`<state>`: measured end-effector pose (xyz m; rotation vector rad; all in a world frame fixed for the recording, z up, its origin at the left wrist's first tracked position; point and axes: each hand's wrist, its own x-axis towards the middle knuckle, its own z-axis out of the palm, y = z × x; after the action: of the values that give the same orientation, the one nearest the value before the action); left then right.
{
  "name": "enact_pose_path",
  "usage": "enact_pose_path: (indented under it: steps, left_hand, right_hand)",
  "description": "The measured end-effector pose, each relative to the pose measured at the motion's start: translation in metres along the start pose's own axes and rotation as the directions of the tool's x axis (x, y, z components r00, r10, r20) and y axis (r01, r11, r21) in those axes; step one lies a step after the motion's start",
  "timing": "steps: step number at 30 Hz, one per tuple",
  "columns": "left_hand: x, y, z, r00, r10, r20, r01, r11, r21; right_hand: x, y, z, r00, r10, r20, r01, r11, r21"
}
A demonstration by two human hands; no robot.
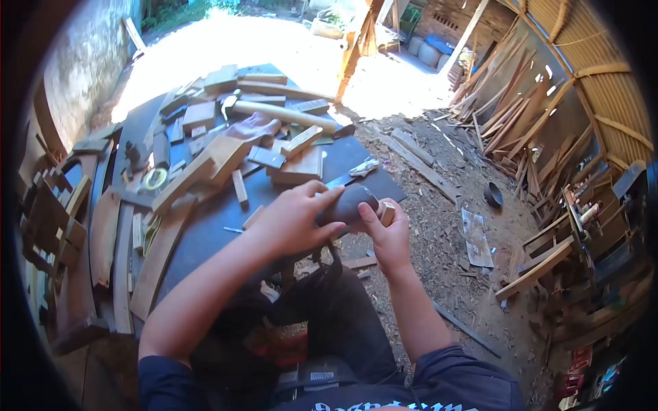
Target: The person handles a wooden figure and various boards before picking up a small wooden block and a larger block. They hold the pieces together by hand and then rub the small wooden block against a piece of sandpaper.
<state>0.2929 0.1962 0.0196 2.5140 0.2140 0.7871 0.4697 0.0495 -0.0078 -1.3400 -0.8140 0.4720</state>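
A dark, rounded piece [348,204] is between my two hands, above the near right edge of the dark table [274,195]. My left hand [296,214] grips its left side, with the thumb below and the fingers on top. My right hand [388,236] is closed on a small light wooden block [387,213], its thumb against the right end of the dark piece. Just behind my hands lie a flat metal blade [340,181] and a crumpled whitish scrap [364,167]. What the dark piece is, I cannot make out.
Wood blocks [296,166], a hammer [274,111] and a tape roll [155,179] crowd the table. Long boards [161,257] lean at the left. Shavings cover the ground at the right, with planks [425,166] and a dark bowl [493,195].
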Motion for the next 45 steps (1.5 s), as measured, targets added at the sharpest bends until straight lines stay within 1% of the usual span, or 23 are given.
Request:
enact_pose_path:
  steps: [1,2,4,6,7,8,10,11,14,17,18,20,22,25,28,31,34,35,38,39,42,43,45]
  left_hand:
    - [0.008,0.0,0.008,0.996,-0.059,0.068,0.05,0.991,0.125]
    - [0.016,0.0,0.013,0.993,-0.067,0.1,0.051,0.986,0.157]
    - [0.03,0.001,0.021,0.982,-0.092,0.168,0.053,0.974,0.22]
    - [0.03,0.004,0.029,0.991,-0.049,0.128,0.02,0.975,0.224]
    - [0.027,0.004,0.033,0.995,-0.02,0.101,-0.004,0.974,0.228]
    - [0.025,0.003,0.036,0.997,0.007,0.075,-0.024,0.973,0.229]
    - [0.018,-0.001,0.032,0.993,-0.049,0.109,0.035,0.991,0.129]
    - [0.014,-0.006,0.028,0.991,-0.054,0.125,0.04,0.993,0.112]
    - [0.015,-0.005,0.026,0.988,-0.093,0.123,0.085,0.994,0.073]
    - [0.017,-0.004,0.023,0.983,-0.135,0.122,0.13,0.99,0.053]
    - [0.017,-0.007,0.023,0.987,-0.123,0.106,0.12,0.992,0.03]
    - [0.019,-0.008,0.025,0.988,-0.14,0.066,0.131,0.985,0.116]
    - [0.018,-0.009,0.031,0.988,-0.15,0.026,0.145,0.978,0.153]
    - [0.02,-0.009,0.035,0.988,-0.154,0.004,0.15,0.97,0.19]
    - [0.02,-0.011,0.034,0.99,-0.143,0.008,0.138,0.971,0.196]
    - [0.019,-0.008,0.031,0.986,-0.164,0.029,0.155,0.967,0.204]
    - [0.016,-0.005,0.035,0.976,-0.211,-0.052,0.217,0.956,0.196]
    - [0.018,-0.007,0.035,0.978,-0.204,-0.043,0.208,0.965,0.163]
    - [0.021,-0.013,0.042,0.965,-0.258,-0.053,0.262,0.962,0.073]
    - [0.022,-0.015,0.045,0.961,-0.274,-0.037,0.276,0.958,0.076]
    - [0.017,-0.01,0.044,0.955,-0.28,-0.1,0.29,0.95,0.114]
    - [0.017,-0.007,0.044,0.949,-0.304,-0.086,0.315,0.935,0.162]
    - [0.017,-0.005,0.045,0.946,-0.318,-0.062,0.324,0.925,0.197]
  right_hand:
    - [0.003,-0.003,-0.003,0.998,0.049,-0.047,-0.047,0.998,0.031]
    - [0.005,-0.004,-0.005,0.991,0.102,-0.088,-0.097,0.993,0.065]
    - [0.01,0.002,-0.021,0.982,0.167,-0.092,-0.167,0.986,0.017]
    - [0.011,0.004,-0.031,0.964,0.251,-0.092,-0.25,0.968,0.021]
    - [0.012,0.006,-0.038,0.958,0.276,-0.072,-0.282,0.956,-0.08]
    - [0.013,0.005,-0.041,0.975,0.207,-0.086,-0.223,0.933,-0.282]
    - [0.01,-0.004,-0.039,0.995,0.081,-0.06,-0.101,0.755,-0.648]
    - [0.002,-0.013,-0.033,0.996,-0.026,-0.083,-0.043,0.687,-0.725]
    - [0.001,0.001,-0.049,0.994,-0.106,0.042,0.109,0.779,-0.617]
    - [-0.002,-0.032,-0.043,0.965,0.027,0.26,0.172,0.683,-0.71]
    - [-0.003,-0.041,-0.039,0.947,0.005,0.321,0.237,0.665,-0.708]
    - [0.007,-0.051,-0.029,0.9,-0.035,0.434,0.357,0.633,-0.687]
    - [0.022,-0.041,-0.023,0.863,-0.177,0.473,0.473,0.615,-0.631]
    - [0.052,-0.031,-0.017,0.895,-0.127,0.427,0.427,0.518,-0.741]
    - [0.083,-0.025,-0.011,0.866,-0.139,0.48,0.478,0.509,-0.715]
    - [0.091,-0.028,0.006,0.831,-0.16,0.533,0.551,0.374,-0.746]
    - [0.091,-0.032,0.015,0.79,-0.146,0.595,0.609,0.294,-0.737]
    - [0.088,-0.035,0.013,0.769,-0.107,0.63,0.626,0.322,-0.71]
    - [0.062,-0.043,0.008,0.762,-0.071,0.644,0.634,0.286,-0.718]
    - [0.064,-0.036,0.008,0.77,-0.143,0.622,0.629,0.335,-0.702]
    - [0.101,-0.019,0.028,0.729,-0.257,0.634,0.682,0.2,-0.703]
    - [0.101,-0.024,0.03,0.753,-0.196,0.628,0.657,0.269,-0.704]
    - [0.073,-0.037,0.012,0.754,-0.125,0.645,0.65,0.292,-0.702]
